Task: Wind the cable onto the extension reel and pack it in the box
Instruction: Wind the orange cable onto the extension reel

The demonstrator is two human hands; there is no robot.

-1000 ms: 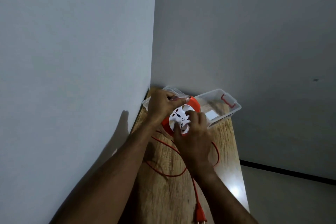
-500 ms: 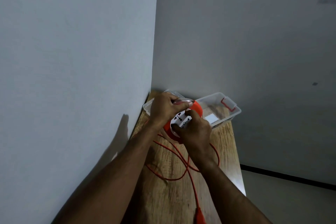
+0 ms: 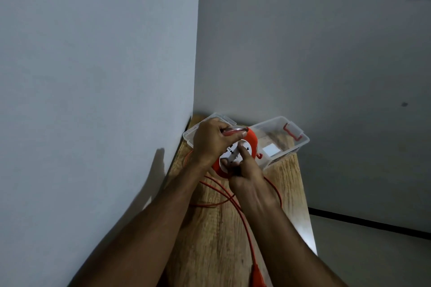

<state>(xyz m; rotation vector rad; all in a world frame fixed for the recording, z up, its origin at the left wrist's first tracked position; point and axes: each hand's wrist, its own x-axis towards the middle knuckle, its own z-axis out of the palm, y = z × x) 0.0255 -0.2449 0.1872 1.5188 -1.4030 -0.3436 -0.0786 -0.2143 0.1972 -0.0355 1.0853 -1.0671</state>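
- The round orange plastic extension reel with a white socket face (image 3: 242,147) is held up over the far end of the long wooden table (image 3: 224,235), just in front of the box.
- The left hand (image 3: 211,141) grips the top of the reel, with its fingers curled round a clear handle there.
- The right hand (image 3: 247,170) is on the white face. One finger points up across it and the other fingers are curled at the low edge. They seem to pinch a small knob, but it is too small to be sure.
- The thin orange cable (image 3: 242,221) hangs from the reel in loose loops on the table and runs back toward the person.
- The orange plug (image 3: 256,275) on the end of the cable lies at the near edge of the table.
- The clear plastic box with red clips (image 3: 296,144) sits open at the far end of the table, in the corner of the grey walls (image 3: 93,77).
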